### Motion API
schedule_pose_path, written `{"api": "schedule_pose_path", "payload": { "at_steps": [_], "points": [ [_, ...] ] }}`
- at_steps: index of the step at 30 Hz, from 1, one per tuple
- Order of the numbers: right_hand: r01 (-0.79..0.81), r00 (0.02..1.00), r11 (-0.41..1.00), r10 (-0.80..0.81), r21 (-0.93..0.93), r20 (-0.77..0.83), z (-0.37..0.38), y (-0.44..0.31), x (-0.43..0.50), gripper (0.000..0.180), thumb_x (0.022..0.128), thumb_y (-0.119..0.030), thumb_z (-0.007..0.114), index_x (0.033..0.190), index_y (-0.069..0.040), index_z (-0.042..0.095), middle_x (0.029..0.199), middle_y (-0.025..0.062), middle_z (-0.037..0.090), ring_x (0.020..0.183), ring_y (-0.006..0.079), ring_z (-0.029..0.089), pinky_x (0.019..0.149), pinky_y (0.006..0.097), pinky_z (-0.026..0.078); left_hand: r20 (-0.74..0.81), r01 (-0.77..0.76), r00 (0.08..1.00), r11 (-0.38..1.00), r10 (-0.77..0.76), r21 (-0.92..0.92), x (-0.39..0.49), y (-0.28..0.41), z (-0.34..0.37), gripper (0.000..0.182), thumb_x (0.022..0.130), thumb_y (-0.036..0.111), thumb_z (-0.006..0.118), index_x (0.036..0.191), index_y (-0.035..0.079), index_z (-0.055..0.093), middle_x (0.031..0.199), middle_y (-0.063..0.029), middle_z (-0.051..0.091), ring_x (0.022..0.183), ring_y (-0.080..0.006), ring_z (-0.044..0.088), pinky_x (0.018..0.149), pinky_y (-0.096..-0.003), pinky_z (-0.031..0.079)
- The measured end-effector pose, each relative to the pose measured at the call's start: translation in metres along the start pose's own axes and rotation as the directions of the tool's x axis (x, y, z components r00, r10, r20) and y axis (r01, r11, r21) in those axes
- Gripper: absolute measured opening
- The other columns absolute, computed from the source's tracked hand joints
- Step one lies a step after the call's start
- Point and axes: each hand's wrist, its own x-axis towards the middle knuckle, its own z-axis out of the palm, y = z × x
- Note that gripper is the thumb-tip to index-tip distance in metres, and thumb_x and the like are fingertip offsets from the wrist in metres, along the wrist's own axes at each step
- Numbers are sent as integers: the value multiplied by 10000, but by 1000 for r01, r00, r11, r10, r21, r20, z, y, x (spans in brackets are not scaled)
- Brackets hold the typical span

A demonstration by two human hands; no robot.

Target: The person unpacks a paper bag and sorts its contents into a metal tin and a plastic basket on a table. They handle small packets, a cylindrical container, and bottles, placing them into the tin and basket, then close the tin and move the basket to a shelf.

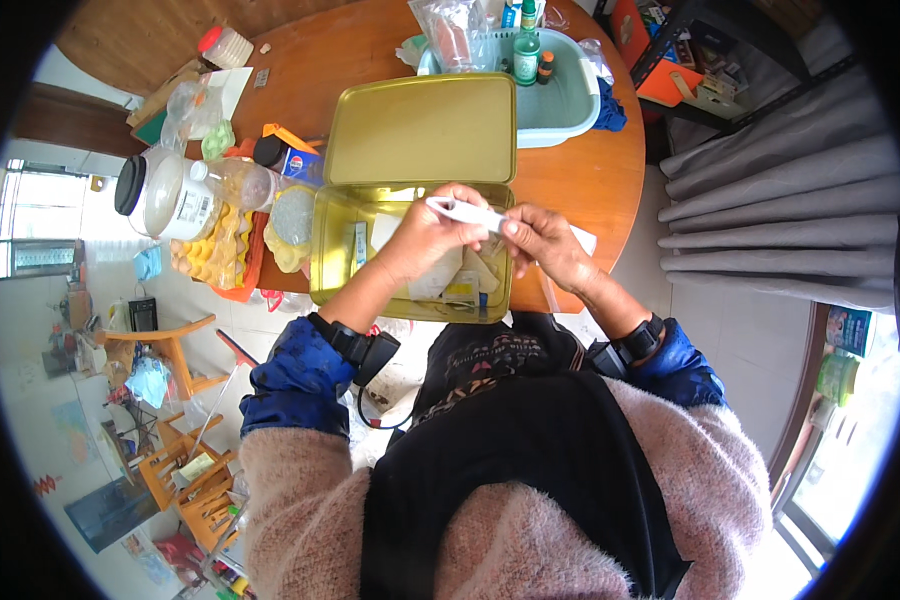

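Both hands meet over an open gold-coloured tin box [328,259] at the table's near edge. Between them is a slim white plastic object [466,213] with a hollow-looking wide end; its exact kind is unclear. My left hand [429,234] grips the wide end, while the fingers of my right hand [549,241] pinch the narrow end. The tin's lid [423,131] leans back, showing its plain inner face. Inside the tin lie a small white and blue carton [360,244], white paper pieces [433,280] and flat packets [462,289]. My hands partly cover the contents.
Behind the lid stands a light blue plastic basin [562,112] holding a green bottle [526,56]. Left of the tin are a large clear jar [166,196], a plastic bottle [244,184] and an egg tray [214,251]. Grey curtains [784,225] hang at right.
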Motion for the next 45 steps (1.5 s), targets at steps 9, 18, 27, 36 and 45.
{"api": "schedule_pose_path", "payload": {
  "at_steps": [9,18,27,36,45],
  "points": [
    [1,970,989,34,145,-241,-46,-12,12,315,990,-320,544,1043,-18,614,755,33,585,585,104,556,553,247,509,273,-15,936,751,-221,660,7,-19,-43,179,873,102,660,1048,72,679,958,-101,676,911,-176,644,850,-350,515],
    [67,952,983,-11,172,-304,-51,-8,-16,314,980,-265,575,1121,13,610,827,53,630,653,103,568,646,265,528,329,-461,795,-157,-509,873,48,-113,-12,998,553,241,880,1433,223,409,1518,-137,213,1396,-413,197,996,-639,350],
    [35,902,979,55,200,-429,-71,4,-51,297,985,-241,564,1143,7,602,884,56,635,701,103,567,680,272,528,431,-366,838,241,-335,899,68,-123,-78,412,678,63,734,1069,10,617,1022,-187,566,989,-375,583,850,-425,491],
    [9,945,972,69,236,-319,-64,4,-38,284,990,-258,551,1108,-7,609,900,60,652,693,106,571,679,268,523,-21,314,895,596,-446,739,10,-56,-140,286,823,38,656,1100,-27,626,947,-77,691,838,-167,628,798,-315,508],
    [-95,971,965,144,244,-190,-45,2,-29,321,1018,-288,474,1049,3,607,850,87,674,635,112,589,604,236,509,-276,410,902,456,-333,790,-21,-62,-180,536,910,74,566,1412,0,393,1226,-130,602,1085,-209,570,959,-312,444]
  ]
}}
